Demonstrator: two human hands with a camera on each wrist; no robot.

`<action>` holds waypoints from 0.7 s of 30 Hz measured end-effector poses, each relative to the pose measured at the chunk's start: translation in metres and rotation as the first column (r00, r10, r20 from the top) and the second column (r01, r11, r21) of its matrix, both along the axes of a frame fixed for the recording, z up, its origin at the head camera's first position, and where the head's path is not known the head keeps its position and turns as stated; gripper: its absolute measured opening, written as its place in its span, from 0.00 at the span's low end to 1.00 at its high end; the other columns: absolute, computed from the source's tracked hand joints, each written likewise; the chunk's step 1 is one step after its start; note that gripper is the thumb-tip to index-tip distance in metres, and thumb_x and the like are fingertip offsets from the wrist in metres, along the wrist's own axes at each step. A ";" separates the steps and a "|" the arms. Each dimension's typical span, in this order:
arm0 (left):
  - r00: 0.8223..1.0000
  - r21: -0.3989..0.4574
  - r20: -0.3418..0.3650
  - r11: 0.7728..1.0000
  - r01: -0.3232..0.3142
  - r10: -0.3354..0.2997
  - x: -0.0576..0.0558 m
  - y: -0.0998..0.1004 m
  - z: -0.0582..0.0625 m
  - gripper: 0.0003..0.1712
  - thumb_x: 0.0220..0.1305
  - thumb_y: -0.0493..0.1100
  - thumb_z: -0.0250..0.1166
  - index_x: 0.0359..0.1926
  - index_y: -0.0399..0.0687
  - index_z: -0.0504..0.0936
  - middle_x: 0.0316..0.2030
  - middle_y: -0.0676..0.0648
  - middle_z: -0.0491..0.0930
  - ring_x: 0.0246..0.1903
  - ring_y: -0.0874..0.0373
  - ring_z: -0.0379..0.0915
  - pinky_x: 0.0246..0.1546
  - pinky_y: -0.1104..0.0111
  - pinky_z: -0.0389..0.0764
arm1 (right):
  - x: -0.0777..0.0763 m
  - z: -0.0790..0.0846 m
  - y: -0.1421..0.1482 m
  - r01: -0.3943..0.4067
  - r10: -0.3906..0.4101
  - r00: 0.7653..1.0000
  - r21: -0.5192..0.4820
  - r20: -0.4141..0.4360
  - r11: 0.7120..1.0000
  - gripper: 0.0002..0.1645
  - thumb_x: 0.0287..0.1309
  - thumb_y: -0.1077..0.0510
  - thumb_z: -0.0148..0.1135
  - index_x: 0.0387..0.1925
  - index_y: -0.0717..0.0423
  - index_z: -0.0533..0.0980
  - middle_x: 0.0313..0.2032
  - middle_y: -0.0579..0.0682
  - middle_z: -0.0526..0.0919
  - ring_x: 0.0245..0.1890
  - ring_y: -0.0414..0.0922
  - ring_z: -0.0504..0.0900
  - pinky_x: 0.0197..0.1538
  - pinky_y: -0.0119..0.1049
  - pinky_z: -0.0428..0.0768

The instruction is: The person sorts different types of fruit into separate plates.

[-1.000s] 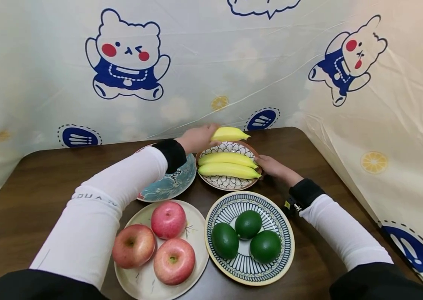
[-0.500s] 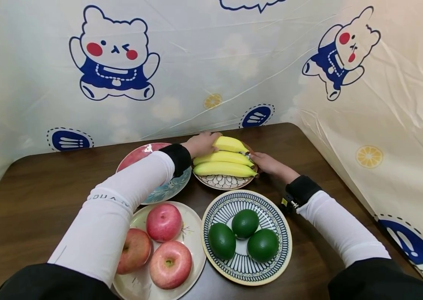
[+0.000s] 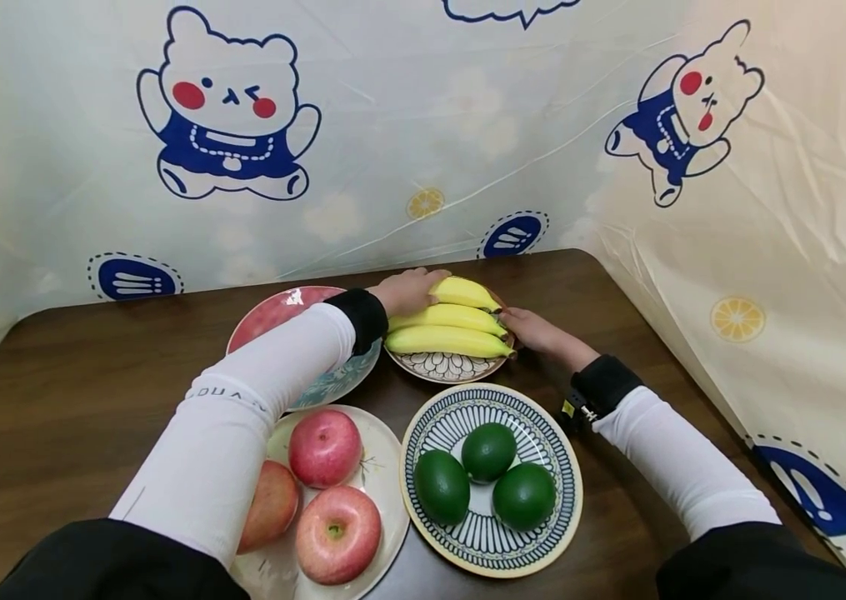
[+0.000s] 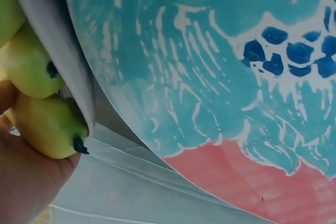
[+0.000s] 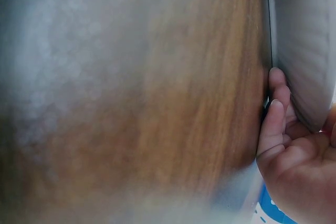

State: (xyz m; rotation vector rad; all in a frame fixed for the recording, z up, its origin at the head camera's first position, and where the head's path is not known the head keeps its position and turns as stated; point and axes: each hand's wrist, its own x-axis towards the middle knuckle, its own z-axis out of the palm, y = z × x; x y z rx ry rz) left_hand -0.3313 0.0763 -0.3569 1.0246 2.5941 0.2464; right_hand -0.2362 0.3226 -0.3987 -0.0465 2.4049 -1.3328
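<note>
Three yellow bananas lie side by side on a patterned plate (image 3: pixel 443 367) at the back of the table. My left hand (image 3: pixel 409 292) holds the rearmost banana (image 3: pixel 465 292) by its left end; in the left wrist view its fingers bend round that banana (image 4: pixel 50 127). The middle banana (image 3: pixel 448 317) and the front banana (image 3: pixel 447 340) sit just before it. At the plate's right side, my right hand (image 3: pixel 538 332) grips the rim. Seen from the right wrist, fingers reach under the plate's pale underside (image 5: pixel 304 40); the thumb is mostly hidden.
Beneath my left forearm lies a red and teal plate (image 3: pixel 272 312), partly covered. Nearer stand a cream plate (image 3: pixel 385 500) with three apples (image 3: pixel 337 535) and a blue-patterned plate (image 3: pixel 501 558) with three green avocado-like fruits (image 3: pixel 523 496). A printed curtain (image 3: pixel 377 125) hangs behind the table.
The left hand has lowered the third banana from above the plate to behind the other two. The right hand stays at the rim. The head view has shifted slightly.
</note>
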 end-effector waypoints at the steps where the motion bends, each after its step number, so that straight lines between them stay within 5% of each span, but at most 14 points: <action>1: 1.000 -0.002 0.004 1.000 0.003 -0.003 0.000 0.000 -0.001 0.34 0.81 0.48 0.48 0.82 0.56 0.49 0.79 0.36 0.54 0.79 0.41 0.52 0.77 0.49 0.61 | 0.000 0.000 -0.001 0.000 0.000 1.000 0.002 0.003 1.000 0.22 0.83 0.53 0.32 0.55 0.70 0.64 0.26 0.43 0.71 0.26 0.36 0.74 0.33 0.30 0.78; 13: 0.998 0.013 -0.057 1.000 0.021 -0.020 -0.003 -0.016 -0.002 0.34 0.80 0.48 0.51 0.82 0.59 0.53 0.77 0.39 0.63 0.76 0.44 0.60 0.75 0.51 0.65 | -0.009 0.000 -0.007 -0.011 0.012 1.000 -0.022 0.027 1.000 0.21 0.83 0.52 0.34 0.52 0.67 0.65 0.26 0.42 0.71 0.25 0.36 0.74 0.33 0.29 0.78; 17: 0.998 0.047 -0.054 0.998 0.039 -0.037 -0.005 -0.026 0.006 0.35 0.79 0.44 0.54 0.81 0.56 0.55 0.75 0.39 0.66 0.72 0.44 0.66 0.72 0.54 0.69 | -0.012 0.003 -0.004 -0.023 0.024 1.000 -0.025 0.010 0.999 0.22 0.83 0.51 0.35 0.54 0.68 0.65 0.25 0.41 0.72 0.25 0.35 0.74 0.32 0.28 0.77; 21: 0.999 0.094 -0.013 0.994 0.049 -0.048 0.004 -0.047 0.027 0.39 0.78 0.48 0.55 0.82 0.53 0.49 0.78 0.39 0.59 0.73 0.41 0.64 0.73 0.51 0.67 | -0.006 0.004 0.004 -0.011 0.011 1.000 -0.016 0.020 1.000 0.27 0.83 0.50 0.34 0.61 0.71 0.62 0.30 0.46 0.74 0.30 0.39 0.76 0.36 0.32 0.80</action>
